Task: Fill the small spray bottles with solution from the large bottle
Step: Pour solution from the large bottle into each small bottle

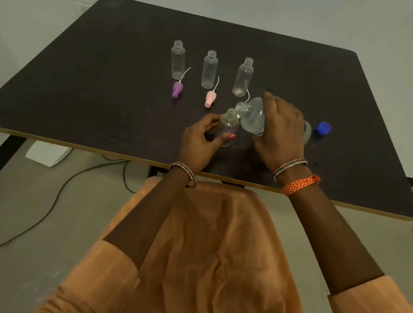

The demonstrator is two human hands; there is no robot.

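Note:
My left hand (202, 142) grips a small clear spray bottle (228, 126), uncapped and upright on the dark table (100, 103). My right hand (280, 130) holds the large clear bottle (252, 117) tipped to the left, its open mouth right above the small bottle's neck. Three more small clear bottles stand uncapped in a row behind: left (177, 59), middle (209, 69), right (243, 77). A purple spray cap (177, 89) and a pink spray cap (210, 99) lie in front of them, each with its tube. The large bottle's blue cap (322, 129) lies to the right.
The table's front edge (120, 153) runs just below my wrists. On the floor to the left lie a white object (47, 154) and a dark cable (61, 188). A pale wall stands behind the table.

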